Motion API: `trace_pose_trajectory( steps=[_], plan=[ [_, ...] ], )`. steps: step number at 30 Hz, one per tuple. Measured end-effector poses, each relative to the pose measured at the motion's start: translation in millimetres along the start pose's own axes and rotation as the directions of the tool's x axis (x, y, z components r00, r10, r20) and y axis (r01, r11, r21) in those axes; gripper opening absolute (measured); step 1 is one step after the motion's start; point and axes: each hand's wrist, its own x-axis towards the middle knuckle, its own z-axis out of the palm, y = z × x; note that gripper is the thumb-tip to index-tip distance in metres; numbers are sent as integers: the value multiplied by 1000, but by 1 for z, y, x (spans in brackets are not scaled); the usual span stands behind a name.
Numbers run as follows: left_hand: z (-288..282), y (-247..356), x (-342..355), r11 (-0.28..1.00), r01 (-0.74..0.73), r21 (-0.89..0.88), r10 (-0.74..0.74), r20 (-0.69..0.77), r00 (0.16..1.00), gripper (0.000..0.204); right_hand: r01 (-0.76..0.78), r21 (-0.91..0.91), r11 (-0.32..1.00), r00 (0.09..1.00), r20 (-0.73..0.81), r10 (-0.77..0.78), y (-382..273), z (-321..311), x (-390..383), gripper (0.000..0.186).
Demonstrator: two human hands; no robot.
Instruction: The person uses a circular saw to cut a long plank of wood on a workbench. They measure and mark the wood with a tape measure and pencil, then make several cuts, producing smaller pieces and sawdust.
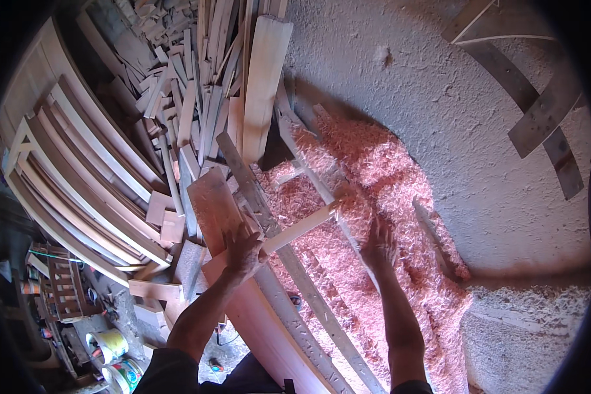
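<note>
My left hand (243,251) rests with its fingers spread on a reddish wooden board (213,203), beside the near end of a pale wooden bar (299,230). That bar reaches across a long grey rail (302,276) to a second slanting rail (322,187). A wide, smooth pinkish plank (269,322) runs from under my left wrist toward my body. On the right, my right hand (379,244) is open, fingers stretched out, over a large heap of pink wood shavings (387,164). Whether it touches the second rail beneath it cannot be told.
Curved wooden pieces (92,164) are stacked at left. Wood offcuts (177,85) and upright boards (266,79) crowd the back. A rough grey wall (492,171) stands at right, with dark flat strips (538,118) on it. Buckets (111,345) stand at lower left.
</note>
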Motion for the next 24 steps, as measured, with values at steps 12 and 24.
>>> trace_pose_trajectory(
  steps=[12,24],
  plan=[
    [-11,-2,6,994,-23,106,12,106,994,55,-8,-43,999,994,111,13,57,-15,48,102],
    [-13,-15,-22,728,52,-684,-483,-457,747,60,253,-14,967,939,-238,-249,83,65,26,105]
  ],
)
